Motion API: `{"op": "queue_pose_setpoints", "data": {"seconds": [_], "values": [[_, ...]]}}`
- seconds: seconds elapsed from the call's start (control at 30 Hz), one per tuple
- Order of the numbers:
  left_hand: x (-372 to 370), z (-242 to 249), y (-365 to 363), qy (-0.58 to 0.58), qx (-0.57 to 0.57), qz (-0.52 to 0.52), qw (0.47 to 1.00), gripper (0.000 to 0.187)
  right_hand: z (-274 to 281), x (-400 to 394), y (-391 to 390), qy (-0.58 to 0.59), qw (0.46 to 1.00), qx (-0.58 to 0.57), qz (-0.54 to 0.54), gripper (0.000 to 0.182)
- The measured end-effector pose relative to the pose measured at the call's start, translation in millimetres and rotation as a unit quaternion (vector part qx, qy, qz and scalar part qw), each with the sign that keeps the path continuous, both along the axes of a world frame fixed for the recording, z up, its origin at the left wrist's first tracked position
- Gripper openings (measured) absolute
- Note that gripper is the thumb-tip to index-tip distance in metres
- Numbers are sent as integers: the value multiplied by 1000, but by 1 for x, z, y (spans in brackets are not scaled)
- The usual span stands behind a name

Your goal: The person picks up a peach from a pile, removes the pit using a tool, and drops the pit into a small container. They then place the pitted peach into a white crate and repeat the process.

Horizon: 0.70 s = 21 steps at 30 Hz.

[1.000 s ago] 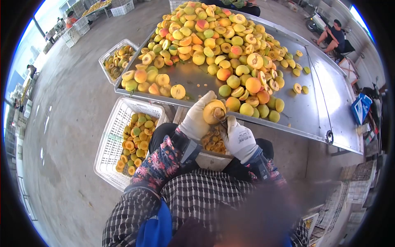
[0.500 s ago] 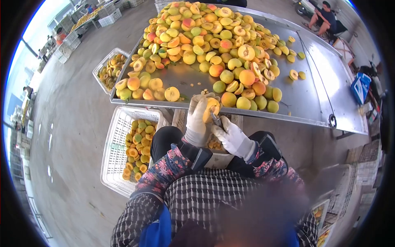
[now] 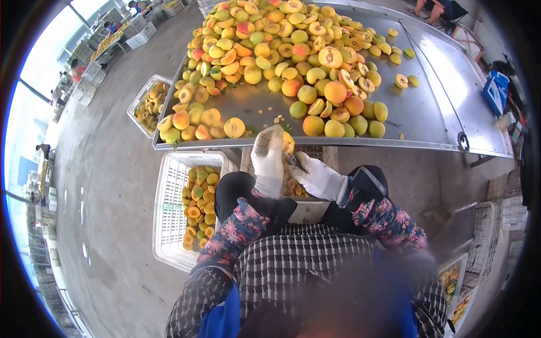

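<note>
My left hand (image 3: 268, 160), in a white glove, is closed around a yellow peach half (image 3: 288, 143) at the near edge of the metal table. Its fingers cover much of the fruit. Gloved too, my right hand (image 3: 319, 178) grips a small metal pitting tool (image 3: 292, 161), whose tip points at the peach half; the tip's exact shape is hidden. Beyond both hands lies a large heap of whole and halved peaches (image 3: 298, 50). A few loose pits (image 3: 278, 119) rest on the metal just past my left hand.
The metal table (image 3: 417, 96) has a raised rim. A white plastic crate (image 3: 169, 211) with peach halves stands at my left, and another crate (image 3: 147, 107) sits farther back. Below my hands is a bin (image 3: 307, 204). A seated person (image 3: 437, 10) is at the far right.
My view has shifted slightly. My left hand has turned with the peach half, so its cut face shows less. The tool stays in my right hand, close to the fruit.
</note>
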<state>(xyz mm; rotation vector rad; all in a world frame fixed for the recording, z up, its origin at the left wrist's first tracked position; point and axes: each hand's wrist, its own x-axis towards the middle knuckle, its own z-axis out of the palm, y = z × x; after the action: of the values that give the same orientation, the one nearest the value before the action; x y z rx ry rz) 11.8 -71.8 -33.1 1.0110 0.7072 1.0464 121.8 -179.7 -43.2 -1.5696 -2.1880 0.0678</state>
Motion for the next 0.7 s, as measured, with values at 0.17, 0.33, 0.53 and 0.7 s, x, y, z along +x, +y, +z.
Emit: {"op": "queue_pose_setpoints", "data": {"seconds": [0.17,0.33,0.53,0.7], "values": [[-6,17,4,11,-72,-60,996,24,18,-9,-2,266,941,-189,-86,24],[-2,7,17,23,-30,-57,998,29,21,-11,-1,270,941,-145,-143,27],[2,14,9,13,-18,-17,1000,34,18,-28,0,498,820,-234,-158,34],[-1,19,15,-39,-64,-128,989,38,49,-18,-12,681,624,-368,-103,38]]}}
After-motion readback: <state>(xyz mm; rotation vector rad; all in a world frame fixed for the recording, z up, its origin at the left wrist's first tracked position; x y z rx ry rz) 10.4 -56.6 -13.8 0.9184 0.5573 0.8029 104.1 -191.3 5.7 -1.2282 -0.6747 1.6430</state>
